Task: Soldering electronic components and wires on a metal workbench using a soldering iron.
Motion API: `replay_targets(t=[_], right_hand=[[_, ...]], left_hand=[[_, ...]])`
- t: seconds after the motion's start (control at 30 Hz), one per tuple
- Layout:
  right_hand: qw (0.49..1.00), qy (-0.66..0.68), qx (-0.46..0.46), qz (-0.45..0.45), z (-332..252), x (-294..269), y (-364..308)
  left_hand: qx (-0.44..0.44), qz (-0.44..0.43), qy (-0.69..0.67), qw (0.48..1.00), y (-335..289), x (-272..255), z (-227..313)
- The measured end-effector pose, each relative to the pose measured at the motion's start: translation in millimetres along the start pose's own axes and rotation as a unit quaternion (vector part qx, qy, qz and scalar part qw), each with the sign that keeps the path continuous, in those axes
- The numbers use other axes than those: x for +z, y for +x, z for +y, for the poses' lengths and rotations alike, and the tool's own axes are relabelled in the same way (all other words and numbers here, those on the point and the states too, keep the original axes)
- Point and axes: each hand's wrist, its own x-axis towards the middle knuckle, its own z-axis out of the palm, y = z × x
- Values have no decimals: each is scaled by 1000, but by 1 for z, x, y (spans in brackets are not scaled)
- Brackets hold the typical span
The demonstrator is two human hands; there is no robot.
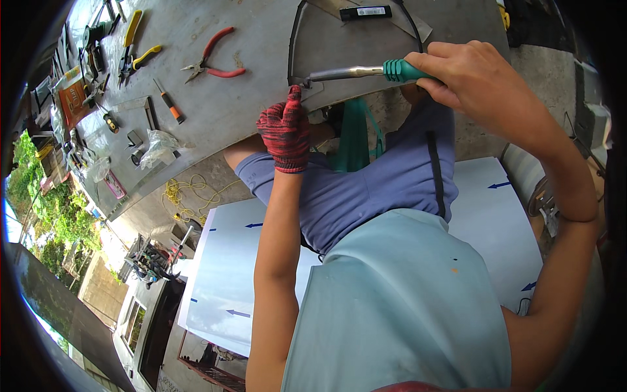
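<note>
My right hand [460, 75] is wrapped round the green ribbed handle of a soldering iron [353, 72], its metal shaft lying nearly level and pointing left. The tip reaches the lower left corner of a dark, black-edged piece [291, 46] on the metal table. At that corner is my left hand [285, 130], in a red and black knit glove, its fingers curled and thumb pressed at the edge close to the tip. A black cord or strip [413, 25] curves above the green handle.
On the grey table [241, 111] lie red-handled pliers [214, 57], yellow-handled cutters [130, 46], a screwdriver [168, 102] and clear plastic bags [159, 147]. A black bar [364, 12] rests at the far edge. Yellow cord [189, 194] coils on the floor; a white panel [225, 274] lies behind my legs.
</note>
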Motion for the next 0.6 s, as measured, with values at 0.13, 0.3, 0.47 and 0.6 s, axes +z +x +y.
replay_targets(t=[0.13,0.3,0.47,0.6], right_hand=[[1000,-3,-7,18,1,-3,1],[1000,-7,-7,17,0,1,3],[999,-13,-17,26,0,2,5],[999,-19,-17,20,0,2,7]], left_hand=[[4,-3,11,1000,3,-2,2],[-3,-14,-38,999,2,-2,1],[-2,-9,-20,1000,4,-3,4],[-10,-10,6,1000,0,-1,1]])
